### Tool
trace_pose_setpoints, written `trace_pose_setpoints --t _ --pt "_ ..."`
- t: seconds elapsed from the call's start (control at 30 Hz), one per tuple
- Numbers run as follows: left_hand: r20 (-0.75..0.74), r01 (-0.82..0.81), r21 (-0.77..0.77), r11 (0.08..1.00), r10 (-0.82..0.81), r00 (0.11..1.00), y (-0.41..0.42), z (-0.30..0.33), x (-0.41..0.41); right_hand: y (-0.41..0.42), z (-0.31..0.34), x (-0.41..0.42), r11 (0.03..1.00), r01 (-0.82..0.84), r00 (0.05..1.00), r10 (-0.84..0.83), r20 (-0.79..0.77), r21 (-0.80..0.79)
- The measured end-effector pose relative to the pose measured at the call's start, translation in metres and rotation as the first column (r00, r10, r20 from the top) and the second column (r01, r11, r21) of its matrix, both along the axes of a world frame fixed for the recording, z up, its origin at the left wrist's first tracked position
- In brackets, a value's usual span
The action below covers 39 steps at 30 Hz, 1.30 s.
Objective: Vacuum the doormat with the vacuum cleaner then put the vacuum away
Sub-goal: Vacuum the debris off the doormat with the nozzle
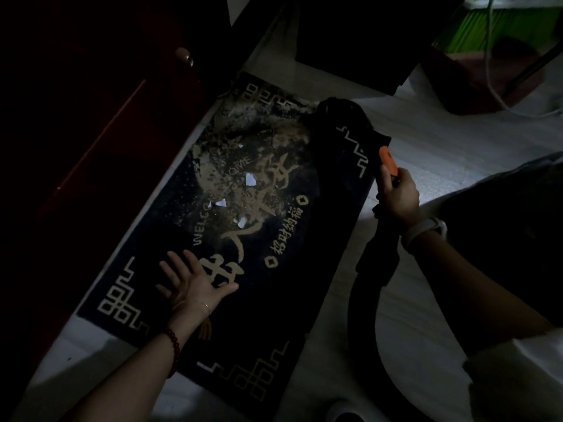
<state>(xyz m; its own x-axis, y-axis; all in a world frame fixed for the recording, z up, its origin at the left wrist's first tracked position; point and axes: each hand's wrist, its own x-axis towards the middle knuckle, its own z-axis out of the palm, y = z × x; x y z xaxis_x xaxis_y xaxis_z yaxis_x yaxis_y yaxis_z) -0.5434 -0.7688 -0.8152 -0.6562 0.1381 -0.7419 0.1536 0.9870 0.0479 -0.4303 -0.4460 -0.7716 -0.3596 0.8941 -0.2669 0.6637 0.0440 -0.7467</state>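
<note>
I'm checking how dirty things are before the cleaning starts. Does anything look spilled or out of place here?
Yes. Sandy dirt is spread over the far half of the doormat, with white paper scraps lying in it. The near half, where the left hand presses flat, looks clean.

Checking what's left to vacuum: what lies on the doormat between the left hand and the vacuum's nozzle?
In the head view, sandy dirt and white paper scraps cover the doormat between the left hand and the nozzle.
</note>
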Motion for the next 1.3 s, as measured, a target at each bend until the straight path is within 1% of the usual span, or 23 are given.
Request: trace_pose_setpoints --t 0.17,0.37,0.5,0.57,0.67,0.73,0.8,0.93,1.03,1.13,1.23,1.3 --pt "-0.010 -0.015 -0.005 1.000 0.015 1.000 0.003 -0.003 0.000 -0.005 -0.008 0.001 0.995 -0.045 0.999 0.044 -0.009 -0.087" --pt "-0.002 -0.014 -0.011 1.000 0.014 1.000 0.004 -0.002 -0.001 -0.038 -0.016 0.019 0.971 -0.231 0.973 0.232 -0.010 0.061" --pt "0.015 -0.018 0.002 1.000 0.018 1.000 0.004 0.001 -0.001 -0.046 -0.011 0.028 0.947 -0.316 0.949 0.315 0.022 0.064" --pt "0.023 -0.016 -0.003 1.000 0.016 1.000 0.004 0.002 -0.001 -0.047 -0.007 0.030 0.950 -0.309 0.951 0.309 0.006 0.043" --pt "0.023 -0.011 -0.010 1.000 0.011 1.000 0.005 0.002 -0.001 -0.037 -0.002 0.021 0.978 -0.191 0.981 0.194 -0.030 0.082" --pt "0.028 -0.010 -0.010 1.000 0.010 1.000 0.005 0.002 -0.002 -0.025 -0.002 0.007 0.988 -0.116 0.993 0.116 0.005 0.098" --pt "0.031 -0.010 -0.012 1.000 0.010 0.999 0.005 0.002 -0.002 -0.014 -0.002 -0.009 0.991 -0.101 0.993 0.096 0.062 0.089" --pt "0.036 -0.006 -0.022 1.000 0.007 0.999 0.006 0.002 -0.003 -0.006 -0.007 -0.021 0.985 -0.145 0.976 0.126 0.179 0.097" --pt "0.037 -0.007 -0.022 1.000 0.008 0.999 0.006 0.001 -0.003 -0.011 -0.007 -0.016 0.974 -0.191 0.970 0.169 0.173 0.122" --pt "0.040 -0.006 -0.020 1.000 0.006 0.999 0.006 0.001 -0.003 -0.023 -0.004 -0.009 0.958 -0.245 0.956 0.214 0.201 0.147" --pt "0.041 -0.005 -0.015 1.000 0.005 0.999 0.005 0.001 -0.004 -0.043 -0.002 0.001 0.916 -0.343 0.931 0.303 0.201 0.207" --pt "0.043 -0.004 -0.012 1.000 0.004 0.999 0.004 0.001 -0.004 -0.052 -0.002 0.012 0.893 -0.380 0.920 0.338 0.198 0.240"
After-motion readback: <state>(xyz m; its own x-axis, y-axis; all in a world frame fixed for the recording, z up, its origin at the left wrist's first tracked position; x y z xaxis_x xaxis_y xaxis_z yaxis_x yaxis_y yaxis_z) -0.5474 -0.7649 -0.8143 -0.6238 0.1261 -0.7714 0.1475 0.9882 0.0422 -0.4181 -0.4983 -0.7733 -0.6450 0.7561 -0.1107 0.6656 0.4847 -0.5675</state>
